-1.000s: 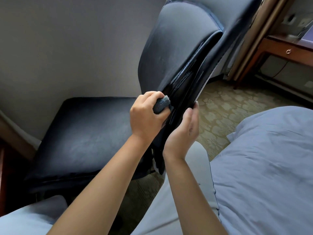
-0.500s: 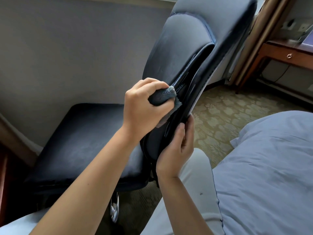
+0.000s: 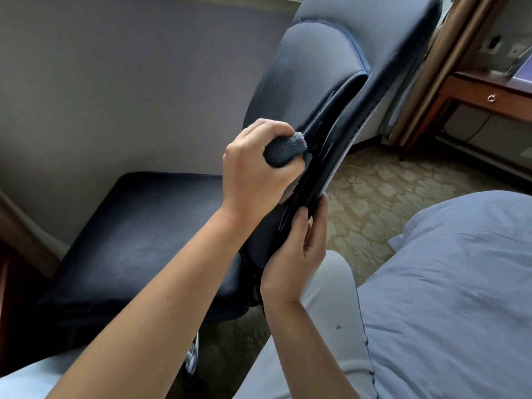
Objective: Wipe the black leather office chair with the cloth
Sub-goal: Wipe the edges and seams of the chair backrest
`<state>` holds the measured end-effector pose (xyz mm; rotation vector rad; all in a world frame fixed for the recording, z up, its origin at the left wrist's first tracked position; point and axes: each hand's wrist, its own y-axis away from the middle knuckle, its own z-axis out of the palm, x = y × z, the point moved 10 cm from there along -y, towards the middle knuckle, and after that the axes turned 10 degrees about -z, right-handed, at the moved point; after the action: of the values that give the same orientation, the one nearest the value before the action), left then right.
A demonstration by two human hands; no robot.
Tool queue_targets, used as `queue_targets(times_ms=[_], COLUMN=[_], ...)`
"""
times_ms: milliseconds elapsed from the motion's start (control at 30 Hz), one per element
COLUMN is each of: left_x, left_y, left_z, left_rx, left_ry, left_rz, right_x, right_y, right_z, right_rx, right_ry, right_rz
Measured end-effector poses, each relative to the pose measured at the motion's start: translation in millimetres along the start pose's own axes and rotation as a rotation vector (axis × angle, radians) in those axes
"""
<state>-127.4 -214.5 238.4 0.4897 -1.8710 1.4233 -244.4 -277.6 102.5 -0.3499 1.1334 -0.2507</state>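
Grey cloth [image 3: 283, 149], one; chair [image 3: 138, 234], one; two hands.

Chair [image 3: 316, 82] top cut off; cloth [image 3: 283, 151] mostly hidden by fist.

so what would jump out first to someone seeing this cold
The left hand at centre, its grip shut on a bunched grey cloth pressed against the side edge of the black chair backrest. Just below, the right hand holds the backrest's lower edge. The dark seat lies left.
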Motion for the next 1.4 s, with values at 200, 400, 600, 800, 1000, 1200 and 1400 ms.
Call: queue_targets(times_ms=[200,400,600,800,1000,1200,1400], left_x=[-35.1,-46.1,25.2,40.4,7.7,-32.5,-17.8], left_y=[24.1,23.4,-23.1,-33.2,-1.6,25.2,10.4], left_z=[-5.9,-14.3,-5.5,14.5,2.0,-8.2,-11.2], left_rx=[-0.018,-0.031,-0.047,-0.138,-0.049,-0.05,-0.033], left_ry=[0.019,0.096,0.19,0.032,-0.044,-0.044,0.131], left_rz=[-0.107,-0.266,-0.105,0.003,-0.014,-0.173,-0.275], right_x=[-0.4,-3.9,-5.2,-7.2,-7.1,-11.4,-8.7], right_y=[0.2,-3.0,-1.9,-0.1,1.3,1.0,0.9], right_z=[-0.8,-3.9,-4.8,-4.3,-3.1,-1.7,-3.1], right_rx=[-0.005,-0.023,-0.028,-0.047,-0.03,-0.037,-0.031], right_ry=[0.029,-0.042,-0.092,-0.077,-0.107,-0.066,-0.08], right_rz=[-0.052,-0.031,0.01,0.014,0.028,-0.028,-0.005])
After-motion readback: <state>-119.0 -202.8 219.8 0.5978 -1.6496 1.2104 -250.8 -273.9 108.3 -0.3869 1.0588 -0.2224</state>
